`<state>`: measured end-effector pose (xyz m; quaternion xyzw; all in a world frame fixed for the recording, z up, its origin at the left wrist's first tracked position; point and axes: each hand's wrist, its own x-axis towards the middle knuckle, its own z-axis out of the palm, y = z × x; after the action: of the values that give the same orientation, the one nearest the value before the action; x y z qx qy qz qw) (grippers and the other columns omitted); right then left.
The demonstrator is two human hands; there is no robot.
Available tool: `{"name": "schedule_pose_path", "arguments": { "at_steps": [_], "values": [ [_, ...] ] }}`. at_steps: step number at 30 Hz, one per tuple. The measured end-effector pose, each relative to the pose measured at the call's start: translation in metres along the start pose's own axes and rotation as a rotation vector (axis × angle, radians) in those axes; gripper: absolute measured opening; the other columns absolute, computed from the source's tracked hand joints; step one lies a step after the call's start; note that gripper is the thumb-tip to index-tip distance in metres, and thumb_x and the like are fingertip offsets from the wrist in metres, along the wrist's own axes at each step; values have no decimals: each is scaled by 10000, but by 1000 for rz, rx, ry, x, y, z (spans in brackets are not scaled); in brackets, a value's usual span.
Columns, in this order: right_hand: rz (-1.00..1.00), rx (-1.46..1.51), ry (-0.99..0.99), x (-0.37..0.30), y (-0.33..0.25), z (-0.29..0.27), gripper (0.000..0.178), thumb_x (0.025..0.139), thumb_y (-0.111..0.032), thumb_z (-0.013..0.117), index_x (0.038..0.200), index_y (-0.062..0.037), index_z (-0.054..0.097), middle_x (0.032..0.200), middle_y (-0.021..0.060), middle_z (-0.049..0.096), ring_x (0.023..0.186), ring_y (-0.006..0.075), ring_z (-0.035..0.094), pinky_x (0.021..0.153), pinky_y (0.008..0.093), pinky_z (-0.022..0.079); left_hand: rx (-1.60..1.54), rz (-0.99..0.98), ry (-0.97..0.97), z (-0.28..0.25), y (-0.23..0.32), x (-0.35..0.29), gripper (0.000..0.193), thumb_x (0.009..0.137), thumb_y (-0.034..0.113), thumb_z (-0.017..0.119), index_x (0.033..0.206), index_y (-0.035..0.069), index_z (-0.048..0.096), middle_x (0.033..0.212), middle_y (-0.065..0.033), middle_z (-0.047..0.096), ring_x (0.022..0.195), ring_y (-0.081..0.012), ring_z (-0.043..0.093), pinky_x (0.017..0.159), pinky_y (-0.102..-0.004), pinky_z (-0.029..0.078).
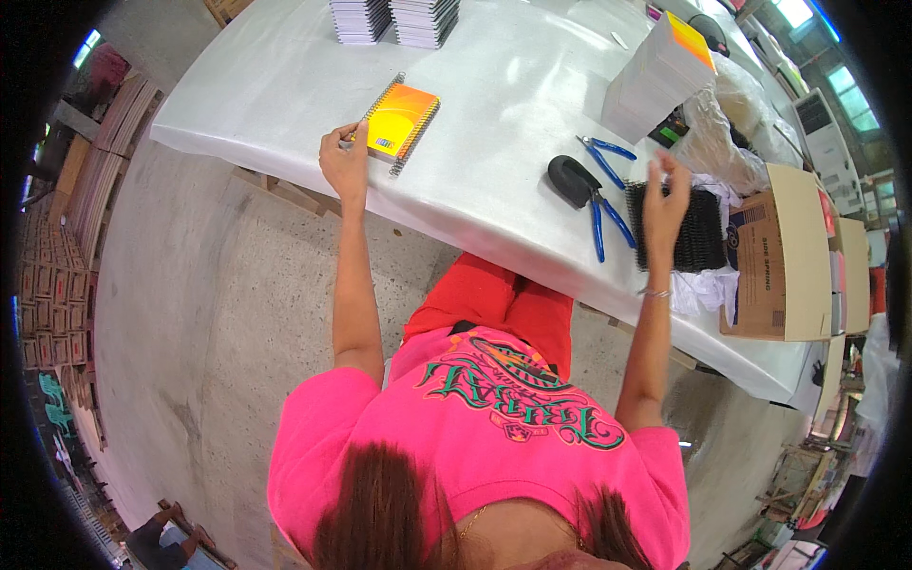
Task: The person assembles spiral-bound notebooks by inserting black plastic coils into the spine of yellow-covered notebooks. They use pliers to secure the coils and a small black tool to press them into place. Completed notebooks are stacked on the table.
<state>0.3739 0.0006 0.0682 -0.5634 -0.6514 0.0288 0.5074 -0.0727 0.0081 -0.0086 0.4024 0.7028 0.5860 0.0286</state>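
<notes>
A small notebook with a yellow and orange cover lies on the white-covered table, with wire coil showing along both its long sides. My left hand is closed at its lower left corner, thumb and fingers gripping that edge. Over on the right, my right hand is above a bundle of black spiral coils. Its fingertips are smeared by motion, so whether a coil is between them cannot be made out. Beside the coils lie blue-handled pliers with a black piece around the head, and blue-handled cutters.
A tall stack of notebooks leans behind the tools. Stacks of spiral-bound notebooks stand at the far edge. To the right are an open cardboard box and clear plastic bags. The table's near edge runs before my legs.
</notes>
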Motion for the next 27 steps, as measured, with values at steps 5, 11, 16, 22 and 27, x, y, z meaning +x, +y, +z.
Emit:
{"name": "schedule_pose_path", "arguments": {
  "at_steps": [5, 11, 16, 22, 27],
  "values": [
    [-24, 154, 157, 91, 22, -20, 260, 972, -197, 580, 1136, -10, 654, 1121, 118, 653, 1038, 216, 604, 915, 348, 464, 37, -28, 11, 4, -2, -1, 324, 848, 350, 741, 981, 55, 761, 928, -110, 681, 856, -220, 615, 795, -343, 469],
    [-60, 80, 338, 167, 27, -26, 401, 978, -332, 594, 1206, -3, 619, 1101, 143, 656, 985, 205, 627, 886, 319, 485, 66, 13, 35, 10, -7, -3, 250, 833, 316, 749, 924, 83, 751, 906, -83, 660, 874, -255, 603, 834, -383, 455],
    [161, -85, 270, 218, 21, -6, 717, 942, -618, 497, 1219, 35, 605, 1195, 259, 641, 1137, 362, 602, 988, 437, 437, 103, 41, 40, 7, -24, 2, 269, 844, 313, 735, 956, 68, 741, 927, -99, 657, 899, -281, 603, 858, -408, 449],
    [395, -30, -304, 263, 64, -6, 731, 838, -631, 647, 1096, 52, 671, 946, 105, 674, 789, 199, 619, 681, 341, 508, 99, -10, -24, 4, 0, -2, 338, 870, 340, 722, 1047, 51, 715, 983, -116, 622, 924, -269, 587, 854, -391, 448],
    [410, 177, -176, 267, 73, -3, 488, 847, -435, 724, 1010, 24, 700, 830, 48, 672, 698, 179, 606, 659, 326, 500, 9, -34, -23, -4, 17, -3, 404, 908, 344, 687, 1209, 77, 642, 1123, -131, 501, 1020, -258, 489, 896, -375, 421]
  ]
}}
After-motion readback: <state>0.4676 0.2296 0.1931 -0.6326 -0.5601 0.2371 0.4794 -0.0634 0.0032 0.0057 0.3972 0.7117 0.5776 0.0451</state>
